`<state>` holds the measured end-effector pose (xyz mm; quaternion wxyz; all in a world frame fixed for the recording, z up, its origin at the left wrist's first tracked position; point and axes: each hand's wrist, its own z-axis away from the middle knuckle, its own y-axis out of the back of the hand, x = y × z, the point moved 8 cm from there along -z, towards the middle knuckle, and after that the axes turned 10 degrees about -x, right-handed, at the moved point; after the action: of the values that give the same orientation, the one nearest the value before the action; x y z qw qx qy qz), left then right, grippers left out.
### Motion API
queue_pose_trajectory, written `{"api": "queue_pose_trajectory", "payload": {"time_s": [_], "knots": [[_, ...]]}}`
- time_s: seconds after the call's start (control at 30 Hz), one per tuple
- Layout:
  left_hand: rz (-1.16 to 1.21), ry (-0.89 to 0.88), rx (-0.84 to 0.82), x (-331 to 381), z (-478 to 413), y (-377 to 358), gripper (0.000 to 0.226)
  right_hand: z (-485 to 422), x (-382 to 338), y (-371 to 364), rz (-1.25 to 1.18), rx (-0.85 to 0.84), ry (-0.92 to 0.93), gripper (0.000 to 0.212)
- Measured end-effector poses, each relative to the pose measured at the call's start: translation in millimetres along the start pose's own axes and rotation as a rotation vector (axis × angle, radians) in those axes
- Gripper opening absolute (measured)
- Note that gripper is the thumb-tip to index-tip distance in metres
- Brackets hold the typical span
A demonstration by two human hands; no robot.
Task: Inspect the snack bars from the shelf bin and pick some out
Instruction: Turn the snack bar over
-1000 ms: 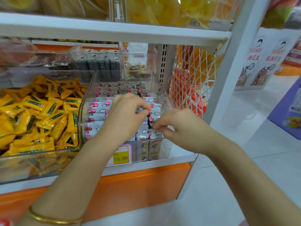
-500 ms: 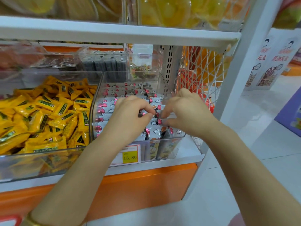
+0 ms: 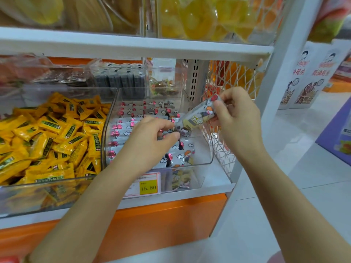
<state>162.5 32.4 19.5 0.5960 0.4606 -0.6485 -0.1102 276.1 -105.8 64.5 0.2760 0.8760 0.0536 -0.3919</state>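
Holding one silver snack bar (image 3: 197, 115) tilted above the right side of the clear shelf bin (image 3: 206, 149) — upper end pinched in the curled fingers of the right hand (image 3: 237, 118), lower end pinched between thumb and forefinger of the left hand (image 3: 152, 137). Below, matching bars (image 3: 129, 123) packed in rows in the bin; just left of it, yellow packets (image 3: 57, 133); at front, a yellow price tag (image 3: 148, 187).

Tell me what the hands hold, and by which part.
One snack bar, above the clear bin. The right hand pinches its upper end and the left hand pinches its lower end.
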Motion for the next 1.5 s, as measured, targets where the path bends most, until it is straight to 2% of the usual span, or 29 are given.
{"api": "queue_pose_trajectory", "payload": {"time_s": [0.1, 0.17, 0.27, 0.4, 0.47, 0.63, 0.7, 0.87, 1.03, 1.17, 1.3, 1.43, 1.5], "knots": [[0.007, 0.005, 0.025, -1.1, -0.2, 0.9, 0.035, 2.5, 1.3, -5.2, 0.022, -0.031, -0.014, 0.017], [0.027, 0.012, 0.061, -2.5, 0.0, 4.1, 0.038, 4.1, 1.1, -3.2, -0.054, -0.001, -0.016, 0.02], [0.077, 0.029, 0.088, -4.8, -0.4, 7.8, 0.042, 6.0, 7.1, -3.5, -0.238, 0.019, -0.087, 0.019], [0.27, 0.099, 0.118, -15.1, 0.4, 12.5, 0.031, 10.9, 19.3, -20.1, -0.583, -0.063, -0.23, 0.011], [0.4, 0.142, 0.161, -22.2, 1.3, 18.0, 0.019, 12.3, 19.6, -27.9, -0.736, -0.122, -0.255, 0.011], [1.019, 0.238, 0.197, -32.2, 5.0, 15.8, 0.021, 14.3, 16.0, -42.5, -0.989, -0.3, -0.295, 0.005], [1.134, 0.266, 0.234, -34.3, 7.7, 16.0, 0.019, 15.7, 14.5, -47.0, -1.071, -0.348, -0.314, 0.003], [1.339, 0.346, 0.223, -38.6, 10.4, 10.6, 0.015, 17.5, 16.6, -49.5, -1.146, -0.373, -0.347, 0.024], [1.437, 0.331, 0.162, -36.6, 9.7, 8.6, 0.012, 16.2, 19.4, -44.1, -1.04, -0.386, -0.343, 0.022], [1.25, 0.26, 0.094, -30.3, 8.9, 12.8, 0.018, 16.7, 19.6, -38.3, -0.87, -0.36, -0.304, 0.008], [1.051, 0.17, -0.005, -20.2, 7.2, 12.0, 0.038, 15.7, 20.0, -33.8, -0.662, -0.316, -0.26, 0.01], [0.988, 0.154, -0.03, -17.6, 7.7, 9.1, 0.036, 11.8, 15.9, -25.1, -0.489, -0.258, -0.159, 0.026], [0.998, 0.157, -0.002, -19.4, 7.9, 8.7, 0.03, 11.4, 13.2, -26.1, -0.512, -0.278, -0.14, 0.029]]}}
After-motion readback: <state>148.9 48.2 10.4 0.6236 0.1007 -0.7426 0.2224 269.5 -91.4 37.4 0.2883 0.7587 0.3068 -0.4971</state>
